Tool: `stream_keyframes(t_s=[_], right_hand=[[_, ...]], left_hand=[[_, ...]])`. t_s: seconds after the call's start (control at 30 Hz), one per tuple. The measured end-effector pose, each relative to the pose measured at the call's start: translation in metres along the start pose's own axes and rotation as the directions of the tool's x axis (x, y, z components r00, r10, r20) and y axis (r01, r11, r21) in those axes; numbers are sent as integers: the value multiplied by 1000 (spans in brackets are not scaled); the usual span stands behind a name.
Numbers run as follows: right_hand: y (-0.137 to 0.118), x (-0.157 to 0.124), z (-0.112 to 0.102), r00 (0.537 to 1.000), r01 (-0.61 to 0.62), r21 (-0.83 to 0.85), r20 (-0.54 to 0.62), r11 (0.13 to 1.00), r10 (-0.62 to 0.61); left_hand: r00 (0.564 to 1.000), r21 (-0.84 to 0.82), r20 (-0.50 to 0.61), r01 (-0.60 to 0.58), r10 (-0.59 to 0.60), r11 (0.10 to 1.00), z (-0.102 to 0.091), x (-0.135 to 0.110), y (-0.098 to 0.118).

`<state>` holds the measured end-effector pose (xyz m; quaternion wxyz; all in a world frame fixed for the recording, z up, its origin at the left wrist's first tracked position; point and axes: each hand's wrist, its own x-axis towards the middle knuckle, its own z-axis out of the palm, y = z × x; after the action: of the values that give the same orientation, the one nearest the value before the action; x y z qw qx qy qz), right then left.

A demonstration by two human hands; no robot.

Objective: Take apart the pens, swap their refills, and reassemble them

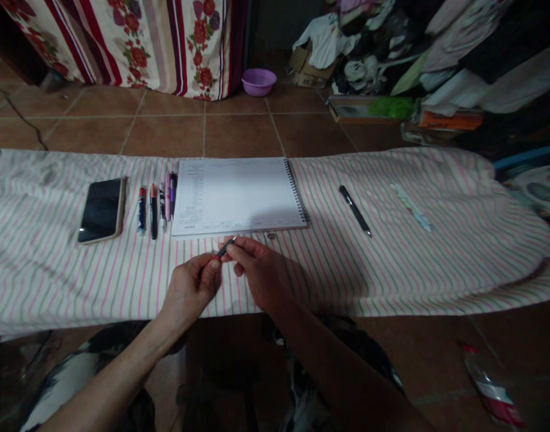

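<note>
In front of the spiral notebook, my left hand is closed around the rear end of a dark pen with a bit of red or pink near the fingers. The pen slants up to the right, its pale tip pointing away from me. My right hand pinches the tip end between thumb and fingers. Just right of my right fingertips a small dark object lies on the cloth, too small to name. The notebook lies open at a mostly white page with printed columns along its left side.
A striped cloth covers the table. Left of the notebook lie several pens and a phone. To the right rest a black pen and a pale patterned pen. On the floor are a purple basin and a bottle.
</note>
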<state>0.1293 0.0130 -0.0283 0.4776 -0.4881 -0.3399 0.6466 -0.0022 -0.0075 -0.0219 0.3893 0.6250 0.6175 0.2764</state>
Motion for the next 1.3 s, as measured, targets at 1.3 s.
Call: stream_keyframes(t_s=[1.3], right_hand=[[3, 0, -5, 998, -41, -119, -44, 992, 36]], left_hand=[[987, 258, 32, -158, 156, 953, -3, 0, -2]])
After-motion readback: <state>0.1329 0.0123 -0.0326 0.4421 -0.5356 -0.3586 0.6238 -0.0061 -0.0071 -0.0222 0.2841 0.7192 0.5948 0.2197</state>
